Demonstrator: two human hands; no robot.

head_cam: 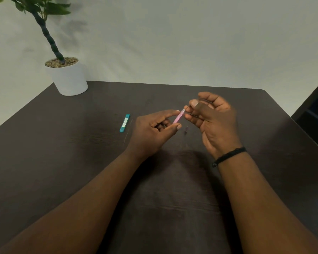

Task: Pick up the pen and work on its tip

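Two hands meet above the desk (62, 162) — the left hand (151, 132) pinches a pink mechanical pencil (178, 117) mid-barrel, the right hand (211, 116) pinches its upper tip. Light, stiff, probably slick plastic — best gripped along the barrel.

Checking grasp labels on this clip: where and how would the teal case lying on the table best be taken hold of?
Probably across its two long sides near the middle, coming from above. The teal case lies flat on the table, long and narrow, so a pinch across its narrow width should suit. Its left side is open; a thin rod lies along its right.
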